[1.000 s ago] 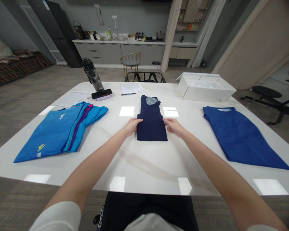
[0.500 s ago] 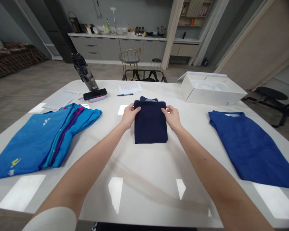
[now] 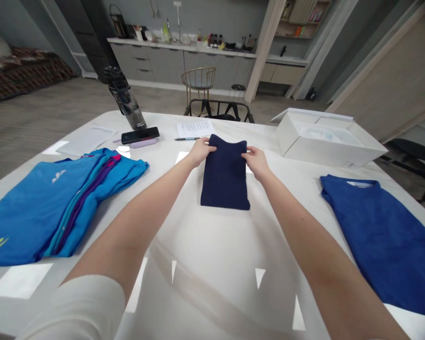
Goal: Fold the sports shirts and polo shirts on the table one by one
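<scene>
A folded navy shirt (image 3: 225, 177) lies on the white table in front of me, its near edge flat on the surface. My left hand (image 3: 201, 151) pinches its far left corner between thumb and fingers. At the opposite far corner, my right hand (image 3: 255, 160) has the same kind of pinch. The shirt's far edge sags slightly between the two hands. To the left is a stack of folded blue garments (image 3: 49, 203), with teal, purple and pink edges showing. A folded royal-blue shirt (image 3: 386, 231) lies to the right.
A white open box (image 3: 329, 144) stands at the back right. Farther left are a dark phone-like object (image 3: 140, 135), a handheld vacuum (image 3: 127, 104) and paper sheets (image 3: 87, 140). A pen (image 3: 187, 139) and a printed sheet (image 3: 196, 128) lie behind the shirt. A black chair (image 3: 219, 111) stands beyond the table.
Both hands have moved the shirt's upper edge away from me, over the collar part that showed behind it. The camera view has shifted slightly.
</scene>
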`<state>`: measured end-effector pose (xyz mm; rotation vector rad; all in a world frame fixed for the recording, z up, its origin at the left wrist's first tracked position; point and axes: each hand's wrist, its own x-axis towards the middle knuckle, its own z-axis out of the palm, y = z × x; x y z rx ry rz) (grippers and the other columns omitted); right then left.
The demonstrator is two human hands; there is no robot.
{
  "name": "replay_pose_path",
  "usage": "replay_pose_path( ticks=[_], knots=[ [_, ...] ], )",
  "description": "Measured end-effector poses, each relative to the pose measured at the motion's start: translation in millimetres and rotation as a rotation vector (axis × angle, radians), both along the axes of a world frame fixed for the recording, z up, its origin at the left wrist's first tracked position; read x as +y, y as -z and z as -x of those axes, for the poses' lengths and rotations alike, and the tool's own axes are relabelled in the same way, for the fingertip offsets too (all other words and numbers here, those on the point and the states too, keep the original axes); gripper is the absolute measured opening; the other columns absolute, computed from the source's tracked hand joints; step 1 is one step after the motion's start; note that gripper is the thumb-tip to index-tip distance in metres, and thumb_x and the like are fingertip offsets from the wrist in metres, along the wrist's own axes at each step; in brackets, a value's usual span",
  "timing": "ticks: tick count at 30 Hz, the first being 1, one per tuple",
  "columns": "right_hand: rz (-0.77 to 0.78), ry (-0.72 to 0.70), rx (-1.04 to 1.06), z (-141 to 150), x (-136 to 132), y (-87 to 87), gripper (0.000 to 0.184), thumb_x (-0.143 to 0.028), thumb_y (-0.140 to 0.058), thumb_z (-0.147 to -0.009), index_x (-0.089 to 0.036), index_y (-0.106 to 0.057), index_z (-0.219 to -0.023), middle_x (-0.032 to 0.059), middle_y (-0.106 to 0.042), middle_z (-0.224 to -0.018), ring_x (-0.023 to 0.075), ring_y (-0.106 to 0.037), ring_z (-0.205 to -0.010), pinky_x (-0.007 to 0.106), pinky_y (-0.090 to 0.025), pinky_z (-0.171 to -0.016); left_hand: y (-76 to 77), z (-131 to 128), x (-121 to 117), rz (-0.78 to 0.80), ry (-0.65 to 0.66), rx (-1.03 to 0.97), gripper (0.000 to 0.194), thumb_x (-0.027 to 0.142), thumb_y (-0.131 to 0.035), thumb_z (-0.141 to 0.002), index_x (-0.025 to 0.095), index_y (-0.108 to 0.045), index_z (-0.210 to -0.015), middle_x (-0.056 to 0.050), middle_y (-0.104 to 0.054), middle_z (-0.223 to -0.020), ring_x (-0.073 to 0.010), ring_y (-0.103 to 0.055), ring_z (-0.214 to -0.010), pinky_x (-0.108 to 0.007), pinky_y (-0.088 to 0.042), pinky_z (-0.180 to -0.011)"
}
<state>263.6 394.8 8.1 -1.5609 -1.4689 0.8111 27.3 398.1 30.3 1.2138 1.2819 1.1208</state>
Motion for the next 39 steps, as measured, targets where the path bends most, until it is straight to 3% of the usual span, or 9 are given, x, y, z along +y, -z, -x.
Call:
replay_pose_path(
  ticks=[4,7,10,13,20,25,28,31,39],
  knots=[
    [-0.098,0.17,-0.262,11,19,2.8,0.051,-0.028,-0.058,-0.083,-0.015,-0.057,-0.133,0.0144,-0.068,-0.112,0.0297,-0.065,-0.102,0.044,-0.052,-0.091,15.0,-15,17,-0.197,-0.285,0.295,0.06,0.006,-0.064,-0.08,0.01,-0.051,-0.139,-0.022,-0.059,-0.138,-0.033,-0.058,-0.129,-0.05,-0.042,-0.114],
    [-0.223,0.097,-0.527,27,13,13.6,0.053,-0.024,-0.048,-0.09,-0.015,-0.053,-0.141,0.0208,-0.05,-0.147,0.0354,-0.048,-0.134,0.053,-0.042,-0.108,36.0,-28,9,-0.384,-0.116,0.604,0.056,0.009,-0.054,-0.089,0.01,-0.05,-0.144,-0.023,-0.045,-0.155,-0.0332,-0.04,-0.147,-0.05,-0.026,-0.124],
    [-0.245,-0.164,-0.639,45,7,25.2,0.053,-0.022,-0.035,-0.098,-0.02,-0.049,-0.149,0.0129,-0.04,-0.161,0.0303,-0.034,-0.148,0.057,-0.029,-0.119,52.4,-39,-1,-0.368,0.126,0.765,0.05,0.017,-0.046,-0.096,0.011,-0.053,-0.145,-0.02,-0.046,-0.157,-0.0341,-0.035,-0.15,-0.057,-0.019,-0.125],
    [-0.086,-0.248,-0.687,56,7,32.6,0.054,-0.034,-0.028,-0.104,-0.024,-0.041,-0.156,0.0089,-0.036,-0.165,0.0299,-0.029,-0.152,0.065,-0.019,-0.121,59.6,-42,-5,-0.293,0.134,0.857,0.053,0.027,-0.045,-0.099,0.017,-0.049,-0.151,-0.015,-0.039,-0.163,-0.0339,-0.027,-0.154,-0.058,-0.013,-0.126],
    [0.082,-0.122,-0.753,48,2,34.1,0.067,-0.054,-0.021,-0.106,-0.019,-0.031,-0.162,0.0094,-0.022,-0.17,0.0291,-0.019,-0.156,0.059,-0.011,-0.124,54.0,-38,-15,-0.135,0.06,1.156,0.072,0.061,-0.031,-0.101,0.022,-0.032,-0.162,-0.011,-0.022,-0.17,-0.0322,-0.017,-0.158,-0.057,-0.009,-0.127],
    [0.043,-0.12,-0.808,43,-20,32.4,0.065,-0.053,-0.021,-0.106,-0.02,-0.032,-0.162,0.0092,-0.019,-0.17,0.0322,-0.015,-0.156,0.066,-0.009,-0.122,48.5,-47,-41,-0.389,0.09,1.202,0.053,0.028,-0.029,-0.104,0.011,-0.05,-0.149,-0.016,-0.04,-0.162,-0.0266,-0.031,-0.153,-0.049,-0.016,-0.128],
    [-0.091,-0.291,-0.845,40,-41,30.2,0.057,-0.034,-0.023,-0.107,-0.019,-0.035,-0.16,0.008,-0.026,-0.169,0.0263,-0.016,-0.157,0.06,-0.011,-0.124,46.3,-56,-61,-0.368,0.174,1.133,0.053,0.015,-0.029,-0.1,0.007,-0.05,-0.148,-0.017,-0.045,-0.158,-0.0262,-0.036,-0.15,-0.046,-0.023,-0.126],
    [-0.105,-0.422,-0.833,38,-67,29.2,0.059,-0.024,-0.024,-0.104,-0.017,-0.031,-0.162,0.0084,-0.026,-0.169,0.0235,-0.017,-0.157,0.057,-0.015,-0.125,46.1,-64,-83,-0.286,0.145,1.085,0.055,0.02,-0.031,-0.101,0.006,-0.044,-0.152,-0.019,-0.037,-0.162,-0.0302,-0.03,-0.153,-0.051,-0.023,-0.126],
    [0.031,-0.204,-0.864,44,-128,32.3,0.06,-0.037,-0.018,-0.107,-0.02,-0.024,-0.164,0.0064,-0.018,-0.171,0.0267,-0.015,-0.157,0.064,-0.013,-0.123,56.4,-58,-132,-0.364,0.106,1.12,0.057,0.038,-0.025,-0.106,0.02,-0.038,-0.159,-0.01,-0.032,-0.167,-0.0283,-0.027,-0.155,-0.05,-0.021,-0.127]
  ],
)
